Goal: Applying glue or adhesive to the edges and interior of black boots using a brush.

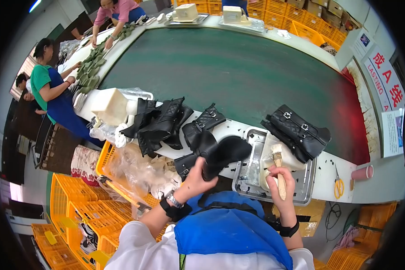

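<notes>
My left hand [195,183] is closed on a black boot upper [231,155], raised at the table's near edge; motion blurs it a little. My right hand [282,185] grips a flat brush [277,158] by its wooden handle, bristles pointing away from me. Under the brush, a whitish block-like container [297,164] sits in a metal tray [307,182] strewn with small black scraps. Other black uppers with buckled straps lie close by: a pile [164,119] to the left, one [207,120] just beyond my left hand, and a stack [297,130] behind the tray.
A green conveyor belt [238,67] runs beyond the white ledge. Orange scissors [339,186] and a pink roll [362,173] lie at right. Another cream container [109,107] stands at left, above an orange crate [104,159] with plastic bags. Two co-workers [60,90] [117,13] handle green pieces.
</notes>
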`<state>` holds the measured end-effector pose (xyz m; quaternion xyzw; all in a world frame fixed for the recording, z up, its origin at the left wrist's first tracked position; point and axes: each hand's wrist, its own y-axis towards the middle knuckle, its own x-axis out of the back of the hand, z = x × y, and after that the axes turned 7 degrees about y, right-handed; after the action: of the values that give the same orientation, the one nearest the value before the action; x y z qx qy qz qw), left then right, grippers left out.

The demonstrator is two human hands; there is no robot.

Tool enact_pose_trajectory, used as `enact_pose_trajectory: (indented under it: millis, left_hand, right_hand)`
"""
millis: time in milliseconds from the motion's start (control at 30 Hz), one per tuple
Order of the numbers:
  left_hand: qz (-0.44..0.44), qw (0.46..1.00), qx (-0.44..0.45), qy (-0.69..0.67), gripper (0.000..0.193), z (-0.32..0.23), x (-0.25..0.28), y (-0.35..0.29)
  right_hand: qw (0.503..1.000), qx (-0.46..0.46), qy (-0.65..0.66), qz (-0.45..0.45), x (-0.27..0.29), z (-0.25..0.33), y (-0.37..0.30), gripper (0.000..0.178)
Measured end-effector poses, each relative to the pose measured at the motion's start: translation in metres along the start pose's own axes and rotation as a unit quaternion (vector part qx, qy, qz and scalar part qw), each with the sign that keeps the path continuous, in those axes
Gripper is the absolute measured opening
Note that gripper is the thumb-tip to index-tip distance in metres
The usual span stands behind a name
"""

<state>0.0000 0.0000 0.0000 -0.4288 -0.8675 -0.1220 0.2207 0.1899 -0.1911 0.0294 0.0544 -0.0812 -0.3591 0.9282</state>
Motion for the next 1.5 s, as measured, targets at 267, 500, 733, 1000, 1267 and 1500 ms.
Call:
enact_pose_trajectory:
  millis: [267, 500, 733, 1000, 1267, 1500]
  left_hand:
    - [0.028, 0.941, -0.333, 0.051, 0.04, -0.007, 0.005, -0.009]
    - [0.059, 0.956, -0.269, 0.096, 0.071, 0.018, 0.002, 0.004]
    - [0.05, 0.912, -0.061, 0.402, 0.105, 0.095, 0.004, 0.028]
    - [0.025, 0.968, -0.036, 0.245, 0.094, 0.084, -0.013, 0.034]
    - [0.151, 0.978, -0.086, 0.115, 0.089, 0.038, -0.001, 0.064]
    - [0.501, 0.845, -0.122, -0.142, 0.109, -0.013, 0.033, 0.066]
  right_hand:
    - [0.996, 0.039, -0.08, 0.008, -0.031, 0.018, 0.013, 0.023]
    - [0.998, 0.053, 0.022, 0.017, -0.031, 0.031, 0.011, 0.016]
    - [0.996, 0.074, 0.035, -0.039, -0.027, 0.045, 0.008, 0.015]
    - [0.996, 0.079, 0.013, -0.042, -0.023, 0.042, 0.001, 0.01]
    - [0.994, 0.077, 0.028, -0.076, -0.027, 0.035, 0.008, 0.006]
    - [0.988, 0.058, 0.101, -0.105, -0.027, 0.028, 0.024, 0.009]
